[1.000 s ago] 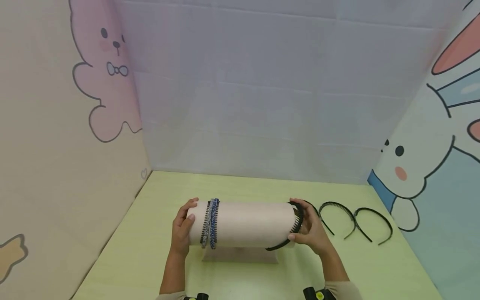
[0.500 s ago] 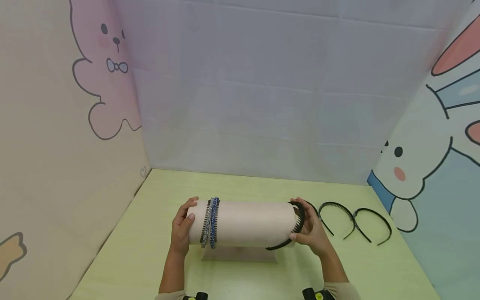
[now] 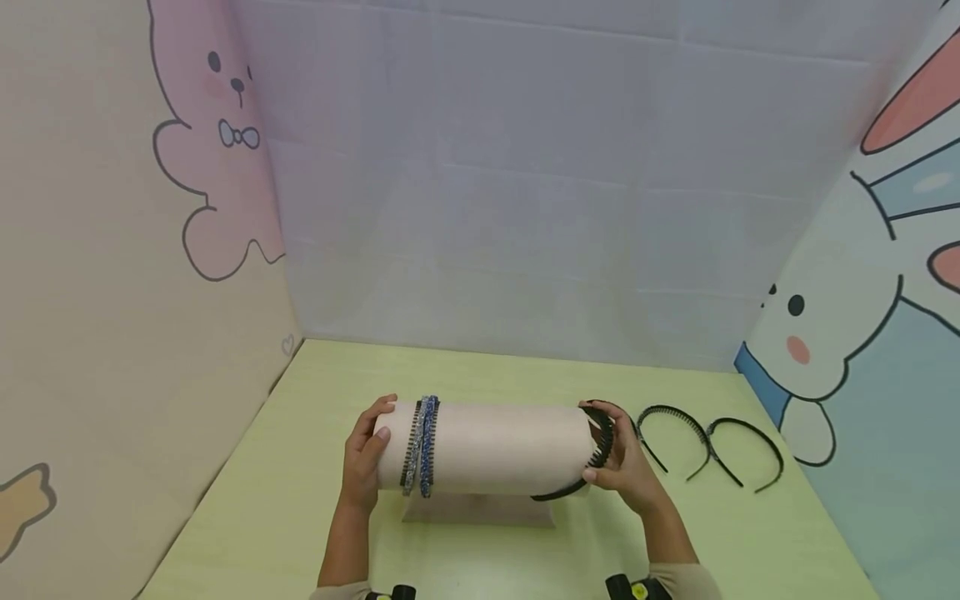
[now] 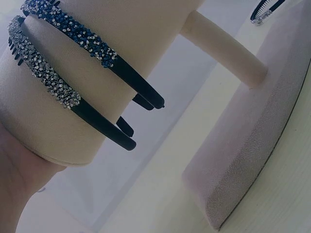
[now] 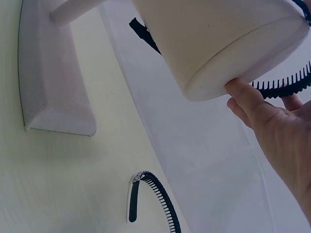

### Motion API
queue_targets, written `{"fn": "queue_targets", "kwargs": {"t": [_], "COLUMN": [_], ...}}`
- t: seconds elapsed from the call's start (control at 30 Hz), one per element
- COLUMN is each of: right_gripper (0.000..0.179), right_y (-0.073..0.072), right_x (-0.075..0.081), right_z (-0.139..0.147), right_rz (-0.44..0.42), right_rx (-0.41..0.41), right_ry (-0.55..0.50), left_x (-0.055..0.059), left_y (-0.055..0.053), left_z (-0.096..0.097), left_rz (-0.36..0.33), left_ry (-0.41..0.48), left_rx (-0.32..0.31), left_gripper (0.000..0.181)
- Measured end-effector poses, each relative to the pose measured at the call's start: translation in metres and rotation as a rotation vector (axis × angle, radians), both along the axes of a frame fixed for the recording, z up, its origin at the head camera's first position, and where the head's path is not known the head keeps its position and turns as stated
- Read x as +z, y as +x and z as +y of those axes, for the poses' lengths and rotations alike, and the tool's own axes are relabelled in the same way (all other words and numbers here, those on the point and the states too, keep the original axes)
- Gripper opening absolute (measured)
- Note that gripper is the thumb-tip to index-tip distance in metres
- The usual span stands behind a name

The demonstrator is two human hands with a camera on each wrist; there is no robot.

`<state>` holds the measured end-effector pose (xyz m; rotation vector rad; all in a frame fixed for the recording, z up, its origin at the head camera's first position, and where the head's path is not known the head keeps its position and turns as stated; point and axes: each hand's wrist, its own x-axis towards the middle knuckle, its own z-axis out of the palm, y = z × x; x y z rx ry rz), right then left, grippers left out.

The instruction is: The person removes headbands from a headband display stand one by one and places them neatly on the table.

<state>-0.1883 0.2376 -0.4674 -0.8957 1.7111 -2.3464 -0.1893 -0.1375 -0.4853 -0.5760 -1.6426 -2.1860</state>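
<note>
A padded cream headband display stand (image 3: 502, 450) stands in front of me, its roll lying crosswise. My left hand (image 3: 363, 460) grips the roll's left end, thumb on the near side. Close to it, a silver glitter headband (image 4: 48, 80) and a blue glitter headband (image 4: 82, 41) sit around the roll. At the other end, my right hand (image 3: 628, 468) holds a black toothed headband (image 3: 603, 442). That band slants partly past the roll's end, with one tip under the roll. In the right wrist view a digit touches the roll's end face.
Right of the stand, two black toothed headbands, a middle one (image 3: 678, 410) and an outer one (image 3: 761, 429), lie on the pale yellow table (image 3: 247, 500). Part of another band (image 3: 652, 452) shows behind my right hand. The stand's flat base (image 4: 248, 145) rests on the table.
The right hand and the black headband have shifted slightly right, so more of the band stands off the roll's end. My left hand and the two glitter headbands have stayed in place.
</note>
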Motion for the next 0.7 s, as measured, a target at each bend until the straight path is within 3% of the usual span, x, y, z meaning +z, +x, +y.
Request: {"fn": "queue_targets", "kwargs": {"t": [0.2,0.43,0.7], "right_gripper": [0.09,0.083,0.072], "right_y": [0.0,0.003,0.008], "right_x": [-0.004,-0.016,-0.026], "right_z": [0.002,-0.001,-0.005], "right_rz": [0.02,0.057,0.035], "right_rx": [0.018,0.008,0.0], "right_ry": [-0.037,-0.168,-0.276], "left_x": [0.001,0.002,0.005], "left_y": [-0.001,0.0,-0.001], "left_z": [0.0,0.0,-0.001], "left_rz": [-0.003,0.003,-0.01], "left_ry": [-0.004,-0.002,-0.005], "left_rx": [0.0,-0.003,0.0], "left_gripper": [0.026,0.025,0.028]}}
